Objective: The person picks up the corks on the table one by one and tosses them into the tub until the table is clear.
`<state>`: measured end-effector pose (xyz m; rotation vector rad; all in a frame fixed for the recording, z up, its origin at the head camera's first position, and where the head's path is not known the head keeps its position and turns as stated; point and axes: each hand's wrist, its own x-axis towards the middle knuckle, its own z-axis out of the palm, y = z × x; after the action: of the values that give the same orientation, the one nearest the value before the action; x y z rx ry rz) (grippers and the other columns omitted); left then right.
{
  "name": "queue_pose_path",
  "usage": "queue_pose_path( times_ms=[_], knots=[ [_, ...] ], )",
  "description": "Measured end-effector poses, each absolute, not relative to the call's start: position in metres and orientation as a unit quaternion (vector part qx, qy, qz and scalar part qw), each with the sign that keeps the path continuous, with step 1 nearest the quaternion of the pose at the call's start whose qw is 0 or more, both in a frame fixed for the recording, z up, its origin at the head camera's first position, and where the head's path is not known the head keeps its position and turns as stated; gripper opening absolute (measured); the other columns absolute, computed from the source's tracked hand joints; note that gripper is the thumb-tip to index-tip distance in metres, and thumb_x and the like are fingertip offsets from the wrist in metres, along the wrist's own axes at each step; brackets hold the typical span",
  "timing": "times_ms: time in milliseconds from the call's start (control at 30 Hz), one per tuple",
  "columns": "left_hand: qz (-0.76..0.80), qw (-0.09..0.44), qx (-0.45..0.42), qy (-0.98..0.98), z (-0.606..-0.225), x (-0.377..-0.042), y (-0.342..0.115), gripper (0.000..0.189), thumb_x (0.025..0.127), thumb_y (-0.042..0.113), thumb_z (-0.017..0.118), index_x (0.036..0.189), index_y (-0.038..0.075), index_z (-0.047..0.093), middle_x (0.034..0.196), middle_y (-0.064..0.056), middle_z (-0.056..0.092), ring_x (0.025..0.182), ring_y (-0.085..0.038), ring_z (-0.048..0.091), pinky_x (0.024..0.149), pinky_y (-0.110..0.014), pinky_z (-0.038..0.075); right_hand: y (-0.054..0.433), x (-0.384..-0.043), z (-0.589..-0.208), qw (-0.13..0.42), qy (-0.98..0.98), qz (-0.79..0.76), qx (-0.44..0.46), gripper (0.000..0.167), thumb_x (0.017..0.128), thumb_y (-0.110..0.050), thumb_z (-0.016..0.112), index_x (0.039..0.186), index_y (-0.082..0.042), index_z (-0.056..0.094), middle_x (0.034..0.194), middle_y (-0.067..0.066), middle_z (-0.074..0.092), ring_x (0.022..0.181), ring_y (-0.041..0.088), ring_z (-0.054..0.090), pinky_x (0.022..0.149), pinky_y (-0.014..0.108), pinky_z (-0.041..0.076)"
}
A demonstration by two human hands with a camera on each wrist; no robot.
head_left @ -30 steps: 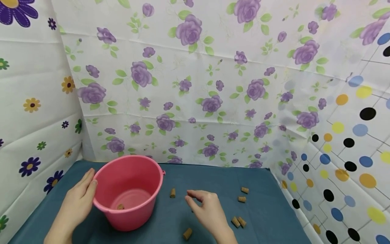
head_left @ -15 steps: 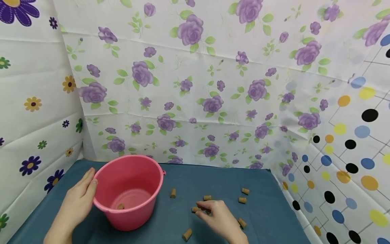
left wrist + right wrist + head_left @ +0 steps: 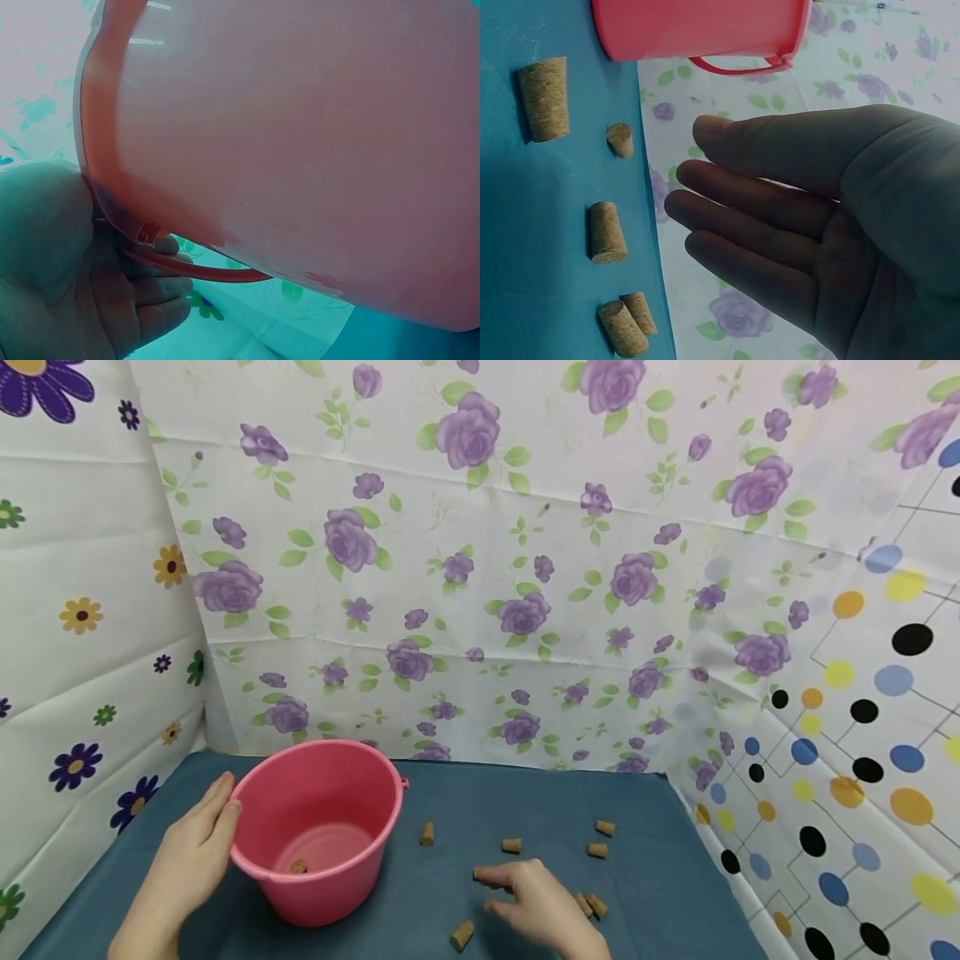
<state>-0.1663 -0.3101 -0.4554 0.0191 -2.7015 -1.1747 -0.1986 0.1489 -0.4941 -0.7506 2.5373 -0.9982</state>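
Note:
My left hand (image 3: pixel 190 847) rests on the left side of a pink bucket (image 3: pixel 367 852), thumb at the rim. In the left wrist view, its fingers (image 3: pixel 161 319) lie beside the bucket's thin handle (image 3: pixel 217 274). One cork (image 3: pixel 298 867) lies on the bucket's floor. My right hand (image 3: pixel 536 902) hovers over the cloth with its fingers extended, fingertips overlapping a mostly hidden cork (image 3: pixel 476 874). Nothing shows between the thumb and fingers of this hand (image 3: pixel 780 202) in the right wrist view. Just beyond it sits another cork (image 3: pixel 512 845).
A dark blue cloth (image 3: pixel 540 793) covers the table. More corks lie around: one cork (image 3: pixel 462 935) at the front, one cork (image 3: pixel 427 833) beside the bucket, a pair of corks (image 3: pixel 597 906) behind my right wrist, two corks (image 3: pixel 597 850) farther right. Patterned sheets (image 3: pixel 450 568) enclose three sides.
My right hand has moved right, away from the bucket, and its index finger has straightened. A cork it was covering now shows beyond it. The left hand and bucket stay put.

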Motion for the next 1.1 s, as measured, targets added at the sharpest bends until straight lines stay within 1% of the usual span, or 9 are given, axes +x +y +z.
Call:
queue_pose_path(
  times_ms=[133, 200, 400, 567, 667, 767, 933, 1100],
  knots=[
    [-0.397, 0.092, 0.005, -0.913, -0.455, -0.167, -0.311, 0.069, 0.119, 0.038, 0.026, 0.161, -0.016, 0.02, 0.168, -0.038, 0.016, 0.152, -0.063, 0.02, 0.114, -0.081, 0.023, 0.146, -0.199, -0.498, 0.162, 0.889, -0.332, -0.272, 0.033, 0.093, -0.006, 0.082, 0.127, -0.006, 0.079, 0.122, 0.005, 0.079, 0.106, 0.015, 0.076, 0.082, 0.026, 0.063],
    [-0.398, 0.09, 0.004, -0.913, -0.454, -0.167, -0.311, 0.069, 0.119, 0.038, 0.026, 0.161, -0.016, 0.019, 0.168, -0.038, 0.015, 0.152, -0.063, 0.019, 0.114, -0.081, 0.023, 0.144, -0.2, -0.499, 0.165, 0.891, -0.322, -0.274, 0.032, 0.093, -0.007, 0.082, 0.125, -0.007, 0.081, 0.119, 0.002, 0.08, 0.101, 0.01, 0.076, 0.079, 0.023, 0.062],
    [-0.399, 0.077, 0.011, -0.914, -0.453, -0.167, -0.312, 0.07, 0.119, 0.039, 0.024, 0.162, -0.015, 0.017, 0.169, -0.038, 0.013, 0.153, -0.063, 0.017, 0.115, -0.081, 0.022, 0.137, -0.197, -0.505, 0.194, 0.895, -0.312, -0.252, 0.031, 0.093, -0.009, 0.084, 0.123, -0.011, 0.082, 0.116, -0.002, 0.081, 0.096, 0.003, 0.074, 0.078, 0.023, 0.062],
    [-0.397, 0.069, 0.011, -0.915, -0.453, -0.167, -0.312, 0.07, 0.119, 0.04, 0.023, 0.162, -0.015, 0.016, 0.169, -0.038, 0.013, 0.153, -0.063, 0.017, 0.114, -0.081, 0.023, 0.129, -0.196, -0.51, 0.199, 0.899, -0.286, -0.263, 0.033, 0.092, -0.007, 0.084, 0.124, -0.014, 0.082, 0.118, -0.005, 0.08, 0.101, 0.005, 0.074, 0.081, 0.024, 0.062],
    [-0.394, 0.066, 0.011, -0.917, -0.452, -0.168, -0.312, 0.07, 0.119, 0.04, 0.023, 0.162, -0.015, 0.015, 0.169, -0.038, 0.012, 0.153, -0.063, 0.017, 0.114, -0.081, 0.023, 0.127, -0.196, -0.513, 0.215, 0.894, -0.287, -0.267, 0.036, 0.092, -0.007, 0.083, 0.127, -0.016, 0.081, 0.122, -0.007, 0.078, 0.107, 0.005, 0.073, 0.086, 0.026, 0.062],
    [-0.393, 0.059, 0.012, -0.917, -0.451, -0.169, -0.311, 0.07, 0.119, 0.04, 0.022, 0.163, -0.015, 0.014, 0.169, -0.038, 0.011, 0.153, -0.063, 0.016, 0.114, -0.081, 0.023, 0.127, -0.196, -0.517, 0.234, 0.886, -0.299, -0.265, 0.039, 0.092, -0.005, 0.083, 0.128, -0.018, 0.08, 0.123, -0.009, 0.077, 0.11, 0.004, 0.071, 0.089, 0.028, 0.062],
    [-0.394, 0.051, 0.014, -0.918, -0.451, -0.169, -0.311, 0.071, 0.119, 0.041, 0.021, 0.163, -0.014, 0.013, 0.169, -0.038, 0.01, 0.153, -0.063, 0.015, 0.114, -0.082, 0.023, 0.128, -0.196, -0.521, 0.243, 0.879, -0.313, -0.267, 0.04, 0.09, 0.002, 0.081, 0.126, -0.016, 0.081, 0.119, -0.01, 0.078, 0.105, 0.002, 0.071, 0.086, 0.026, 0.062],
    [-0.388, 0.051, 0.016, -0.92, -0.451, -0.169, -0.312, 0.07, 0.119, 0.04, 0.02, 0.162, -0.015, 0.013, 0.169, -0.038, 0.009, 0.152, -0.064, 0.015, 0.114, -0.081, 0.022, 0.125, -0.195, -0.527, 0.241, 0.874, -0.321, -0.274, 0.039, 0.087, 0.007, 0.08, 0.117, -0.016, 0.084, 0.106, -0.012, 0.078, 0.092, 0.007, 0.073, 0.077, 0.024, 0.061]
  ],
)
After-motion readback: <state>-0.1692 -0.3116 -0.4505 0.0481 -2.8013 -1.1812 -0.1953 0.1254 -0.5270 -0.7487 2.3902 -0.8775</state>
